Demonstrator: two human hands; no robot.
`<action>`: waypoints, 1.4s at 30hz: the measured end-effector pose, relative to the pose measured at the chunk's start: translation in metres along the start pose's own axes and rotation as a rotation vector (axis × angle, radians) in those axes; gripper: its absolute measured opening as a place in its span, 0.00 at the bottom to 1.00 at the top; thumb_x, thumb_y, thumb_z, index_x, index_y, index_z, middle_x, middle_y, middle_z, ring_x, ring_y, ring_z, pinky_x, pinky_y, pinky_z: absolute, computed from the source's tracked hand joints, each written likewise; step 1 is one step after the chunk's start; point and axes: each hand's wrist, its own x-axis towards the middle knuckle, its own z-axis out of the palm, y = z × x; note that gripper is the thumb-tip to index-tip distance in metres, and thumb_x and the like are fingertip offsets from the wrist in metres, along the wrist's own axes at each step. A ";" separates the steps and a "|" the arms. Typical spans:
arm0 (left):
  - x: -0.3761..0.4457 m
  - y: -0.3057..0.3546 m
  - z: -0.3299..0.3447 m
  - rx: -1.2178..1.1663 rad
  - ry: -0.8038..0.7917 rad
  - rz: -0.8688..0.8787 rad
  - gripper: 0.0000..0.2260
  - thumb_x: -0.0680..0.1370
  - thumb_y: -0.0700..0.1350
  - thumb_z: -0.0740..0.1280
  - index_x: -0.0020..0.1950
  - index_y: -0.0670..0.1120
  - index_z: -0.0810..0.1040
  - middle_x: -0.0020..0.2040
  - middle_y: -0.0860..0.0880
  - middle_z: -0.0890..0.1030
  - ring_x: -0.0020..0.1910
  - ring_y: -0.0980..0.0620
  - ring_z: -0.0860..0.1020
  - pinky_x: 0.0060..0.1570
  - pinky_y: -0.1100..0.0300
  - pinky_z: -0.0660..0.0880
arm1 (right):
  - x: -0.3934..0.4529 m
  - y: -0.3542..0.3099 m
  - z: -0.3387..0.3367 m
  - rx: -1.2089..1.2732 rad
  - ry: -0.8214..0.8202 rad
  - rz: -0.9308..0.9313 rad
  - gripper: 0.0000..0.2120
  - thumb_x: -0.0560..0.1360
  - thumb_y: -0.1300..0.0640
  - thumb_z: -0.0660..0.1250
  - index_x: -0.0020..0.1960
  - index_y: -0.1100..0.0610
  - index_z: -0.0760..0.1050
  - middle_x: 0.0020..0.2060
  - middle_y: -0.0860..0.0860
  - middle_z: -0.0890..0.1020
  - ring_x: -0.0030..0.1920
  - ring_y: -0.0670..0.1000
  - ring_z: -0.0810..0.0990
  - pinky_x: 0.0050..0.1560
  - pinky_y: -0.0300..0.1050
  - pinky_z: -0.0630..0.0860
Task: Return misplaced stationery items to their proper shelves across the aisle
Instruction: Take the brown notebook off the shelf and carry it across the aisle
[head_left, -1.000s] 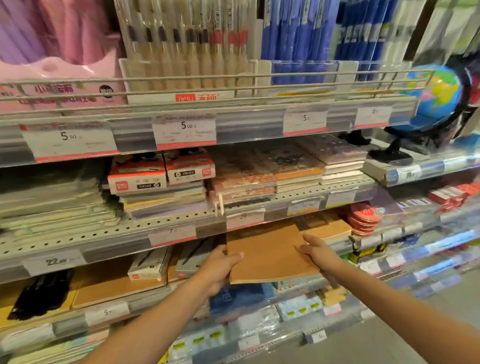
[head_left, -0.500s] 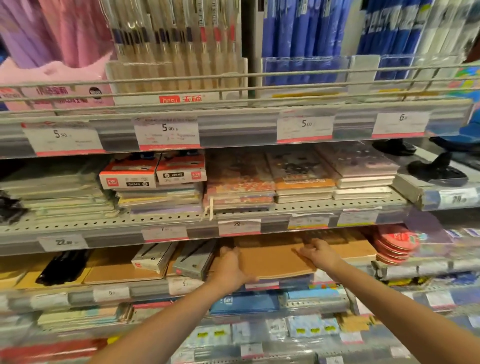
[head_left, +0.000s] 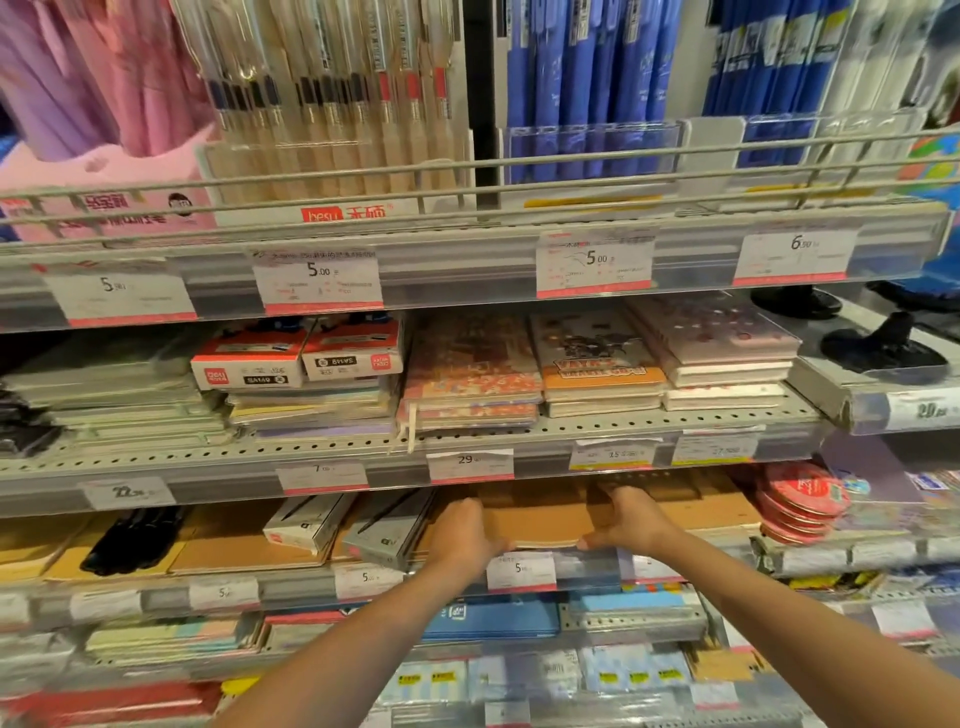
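Note:
A brown kraft-cover notebook (head_left: 540, 525) lies flat on top of a stack of like notebooks on the third shelf (head_left: 587, 564) down. My left hand (head_left: 460, 535) grips its left edge. Its right front corner is held by my right hand (head_left: 631, 522), with the thumb under the front edge. Most of the notebook sits back under the shelf above; only its front part shows between my hands.
Two grey boxes (head_left: 353, 522) lie tilted just left of my left hand. Red round packs (head_left: 797, 506) stand to the right. Patterned notebooks (head_left: 470, 371) fill the shelf above. Hanging pens (head_left: 332, 98) and blue packs (head_left: 587, 83) are at the top. Blue pads (head_left: 493, 618) lie below.
Both hands pushed the brown notebook forward from in front of the shelves into the third shelf, onto the stack. The view has moved closer and to the left.

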 end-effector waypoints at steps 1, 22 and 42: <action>0.000 0.000 0.001 0.004 0.006 -0.002 0.20 0.71 0.51 0.72 0.56 0.42 0.75 0.56 0.45 0.78 0.54 0.47 0.77 0.49 0.58 0.73 | 0.000 -0.002 0.000 -0.011 -0.005 0.007 0.42 0.60 0.46 0.78 0.67 0.62 0.67 0.60 0.56 0.77 0.60 0.55 0.74 0.54 0.44 0.74; -0.014 -0.041 -0.046 -0.100 0.055 0.104 0.16 0.71 0.52 0.70 0.56 0.46 0.77 0.46 0.50 0.79 0.46 0.52 0.78 0.45 0.59 0.75 | -0.014 -0.042 -0.004 -0.509 0.196 -0.172 0.13 0.71 0.44 0.64 0.40 0.54 0.70 0.35 0.50 0.75 0.44 0.54 0.79 0.40 0.42 0.71; 0.002 -0.167 -0.096 0.320 0.243 -0.169 0.16 0.77 0.54 0.59 0.51 0.45 0.80 0.52 0.44 0.81 0.56 0.43 0.75 0.56 0.50 0.70 | 0.000 -0.176 0.116 -0.244 0.182 -0.157 0.18 0.74 0.42 0.60 0.52 0.54 0.78 0.48 0.54 0.83 0.52 0.56 0.79 0.54 0.47 0.69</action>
